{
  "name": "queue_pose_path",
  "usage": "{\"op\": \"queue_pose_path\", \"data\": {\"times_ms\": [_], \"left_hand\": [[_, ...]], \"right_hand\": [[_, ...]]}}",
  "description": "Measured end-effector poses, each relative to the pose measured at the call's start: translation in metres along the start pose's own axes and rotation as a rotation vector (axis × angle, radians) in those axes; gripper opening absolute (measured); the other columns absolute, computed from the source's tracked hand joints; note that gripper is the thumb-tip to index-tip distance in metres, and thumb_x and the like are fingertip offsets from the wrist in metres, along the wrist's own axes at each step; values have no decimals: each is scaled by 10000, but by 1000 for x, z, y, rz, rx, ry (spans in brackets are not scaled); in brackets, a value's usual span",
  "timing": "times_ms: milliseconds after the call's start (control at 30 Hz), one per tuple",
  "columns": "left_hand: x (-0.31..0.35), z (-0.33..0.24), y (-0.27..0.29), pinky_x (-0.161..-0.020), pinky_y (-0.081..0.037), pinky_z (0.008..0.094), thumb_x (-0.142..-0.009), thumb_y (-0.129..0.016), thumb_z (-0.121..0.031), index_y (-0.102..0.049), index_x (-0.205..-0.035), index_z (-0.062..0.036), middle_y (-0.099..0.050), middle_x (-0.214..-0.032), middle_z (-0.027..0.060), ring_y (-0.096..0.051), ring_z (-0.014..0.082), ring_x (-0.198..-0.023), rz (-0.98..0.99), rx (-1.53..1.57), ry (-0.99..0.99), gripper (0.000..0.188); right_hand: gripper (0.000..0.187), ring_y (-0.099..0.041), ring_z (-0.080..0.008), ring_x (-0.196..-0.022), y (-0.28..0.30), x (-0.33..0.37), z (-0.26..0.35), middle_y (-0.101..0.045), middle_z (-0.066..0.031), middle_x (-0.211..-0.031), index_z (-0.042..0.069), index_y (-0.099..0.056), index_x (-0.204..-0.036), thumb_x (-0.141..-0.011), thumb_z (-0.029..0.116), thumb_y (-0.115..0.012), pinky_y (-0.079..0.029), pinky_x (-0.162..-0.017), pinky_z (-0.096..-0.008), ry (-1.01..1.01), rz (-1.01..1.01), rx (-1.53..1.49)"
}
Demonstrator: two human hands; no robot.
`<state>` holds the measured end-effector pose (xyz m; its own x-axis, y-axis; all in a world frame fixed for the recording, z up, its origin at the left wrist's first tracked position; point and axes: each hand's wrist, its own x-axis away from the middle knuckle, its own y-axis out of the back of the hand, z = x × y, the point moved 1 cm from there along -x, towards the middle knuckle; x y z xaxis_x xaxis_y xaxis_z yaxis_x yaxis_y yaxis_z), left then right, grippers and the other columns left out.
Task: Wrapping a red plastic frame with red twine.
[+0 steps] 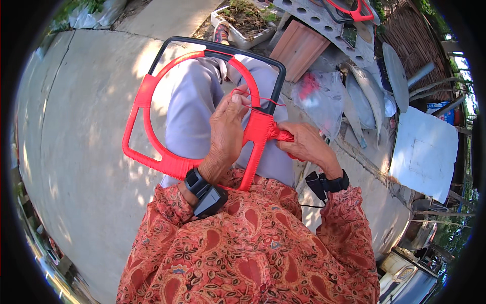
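Observation:
Across my lap lies a rounded black frame (pixel 279 86) with a ring inside it, most of both wrapped tightly in red cord (pixel 144 91). The upper edge and upper right side are still bare black. My left hand (pixel 228 121) reaches through the ring, its fingertips pinched on a thin loose strand of red cord (pixel 268 100). That strand runs over to the right side of the frame. At the wrapped right-hand joint, my right hand (pixel 304 144) is closed round a bundle of red cord (pixel 283 136). Its fingertips are partly hidden.
A second red-and-black frame (pixel 359 12) rests on a perforated grey slab (pixel 316 20) at the far right. Near it are a terracotta block (pixel 298 50), a clear plastic bag (pixel 321 104) and a white board (pixel 424 152). A white planter (pixel 243 38) stands ahead. Concrete ground (pixel 86 126) spreads to my left.

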<state>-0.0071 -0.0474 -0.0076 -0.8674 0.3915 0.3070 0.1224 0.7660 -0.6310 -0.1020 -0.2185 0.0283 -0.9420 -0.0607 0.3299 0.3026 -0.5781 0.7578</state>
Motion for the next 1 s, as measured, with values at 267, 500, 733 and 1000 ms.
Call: {"op": "queue_pose_path", "data": {"times_ms": [267,500,733,1000], "left_hand": [[10,-18,-2,-923,-414,307,-989,-478,-238,-570,-1060,-3,-596,-1002,30,-526,131,-1029,10,32,-136,262],[5,-16,20,-977,-370,448,-971,-498,-255,-591,-939,-46,-557,-1144,59,-464,176,-1129,-228,-9,102,231],[-7,0,41,-837,-461,350,-944,-544,-179,-617,-922,-7,-604,-992,71,-558,180,-923,21,135,223,189],[0,-2,25,-920,-413,296,-950,-541,-140,-632,-927,28,-546,-1161,96,-524,151,-1025,-90,-306,-261,192]], "right_hand": [[195,-638,-319,-766,-21,-67,13,-656,-141,-787,78,-685,-917,-778,212,-660,-484,-678,-403,129,-237,-182],[339,-617,-105,-808,-48,-80,5,-670,-40,-889,29,-620,-1097,-815,199,-701,-496,-733,-303,112,-290,-820],[330,-601,-100,-819,-39,-77,5,-650,-13,-935,22,-593,-1137,-836,129,-676,-496,-752,-275,118,-189,-718],[233,-600,-115,-792,11,-62,-3,-645,-51,-920,5,-624,-1033,-812,74,-649,-490,-688,-263,-49,-340,-595]]}}
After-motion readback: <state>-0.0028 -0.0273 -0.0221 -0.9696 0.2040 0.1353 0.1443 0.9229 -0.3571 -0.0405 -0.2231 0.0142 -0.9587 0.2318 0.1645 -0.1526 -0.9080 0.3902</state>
